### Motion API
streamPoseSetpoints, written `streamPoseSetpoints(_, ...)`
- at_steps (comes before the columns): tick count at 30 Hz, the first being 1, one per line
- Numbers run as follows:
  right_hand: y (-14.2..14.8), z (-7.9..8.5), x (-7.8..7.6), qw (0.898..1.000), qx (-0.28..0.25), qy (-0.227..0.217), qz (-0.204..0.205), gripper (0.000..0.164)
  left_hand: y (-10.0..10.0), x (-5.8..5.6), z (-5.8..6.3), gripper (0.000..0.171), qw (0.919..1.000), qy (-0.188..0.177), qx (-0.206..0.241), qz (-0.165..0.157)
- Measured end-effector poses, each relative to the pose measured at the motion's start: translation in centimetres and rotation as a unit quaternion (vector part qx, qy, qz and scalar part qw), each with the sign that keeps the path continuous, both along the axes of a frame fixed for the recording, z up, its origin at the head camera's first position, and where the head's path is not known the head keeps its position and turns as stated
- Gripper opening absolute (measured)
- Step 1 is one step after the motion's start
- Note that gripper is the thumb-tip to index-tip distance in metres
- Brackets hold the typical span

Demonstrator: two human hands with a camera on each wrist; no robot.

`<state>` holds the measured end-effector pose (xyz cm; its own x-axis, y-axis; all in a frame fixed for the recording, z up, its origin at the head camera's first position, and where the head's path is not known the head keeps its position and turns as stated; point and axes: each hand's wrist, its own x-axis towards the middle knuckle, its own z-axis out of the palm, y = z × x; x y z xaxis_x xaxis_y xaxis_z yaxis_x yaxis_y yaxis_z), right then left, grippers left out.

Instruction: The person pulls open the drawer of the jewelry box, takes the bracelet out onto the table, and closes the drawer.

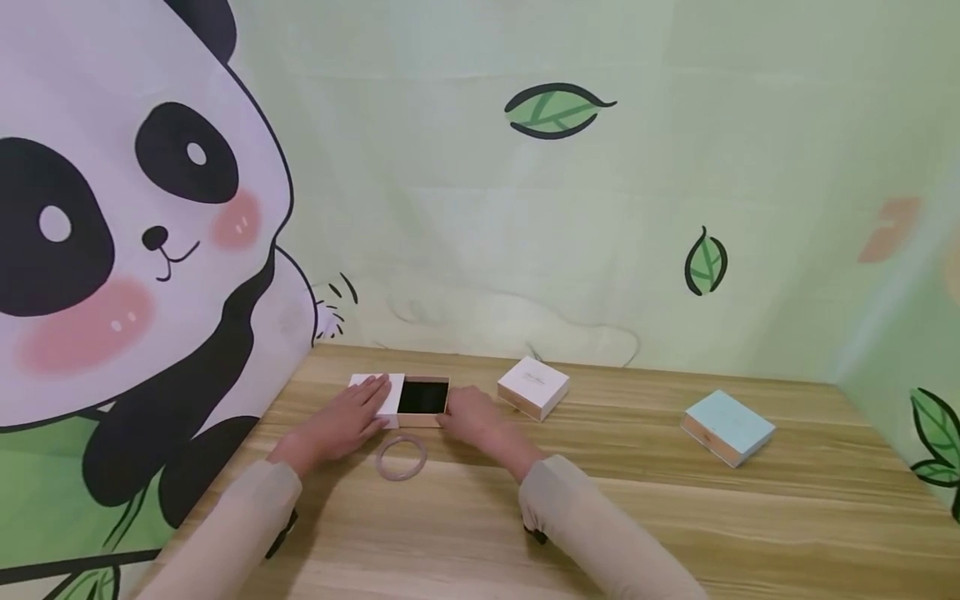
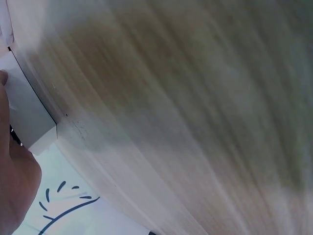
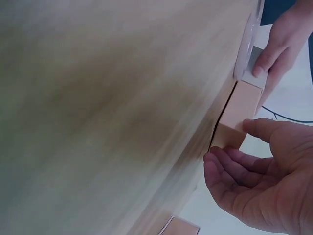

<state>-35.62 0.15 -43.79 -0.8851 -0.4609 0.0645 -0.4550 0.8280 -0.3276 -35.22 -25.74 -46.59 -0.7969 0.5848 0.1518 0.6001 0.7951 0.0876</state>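
A sliding gift box lies on the table, its white sleeve (image 1: 396,408) at the left and its tan inner tray (image 1: 423,421) drawn partly out to the right, showing a black lining. My left hand (image 1: 341,421) holds the sleeve, fingers across the top and thumb at the front face. At the tray's right end, my right hand (image 1: 471,414) pinches it, thumb near the front corner and curled fingers against the end, as the right wrist view shows. Just in front of the box lies a pale pinkish bangle (image 1: 380,458).
Right of the hands sits a closed white box (image 1: 534,385) with tan sides. Farther right is a closed light-blue box (image 1: 729,423), also tan-sided. The wooden table (image 1: 615,517) ends at a printed cloth backdrop (image 1: 450,167) with a panda and leaves.
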Motion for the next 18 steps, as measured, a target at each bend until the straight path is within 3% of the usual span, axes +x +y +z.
streamPoseSetpoints(6,-0.8,0.2,-0.6,1.000,0.009,0.008,-0.014,0.035,0.2,0.2,0.8,0.061,0.9999,-0.007,-0.007,0.004)
streamPoseSetpoints(11,-1.5,0.2,-0.7,1.000,0.003,0.003,-0.010,0.037,0.2,-0.1,0.5,0.062,0.9999,-0.005,-0.014,0.003)
streamPoseSetpoints(18,-2.5,0.2,-0.4,1.000,-0.001,0.021,-0.004,0.024,0.1,-0.3,0.1,0.063,0.9999,-0.004,-0.012,0.004)
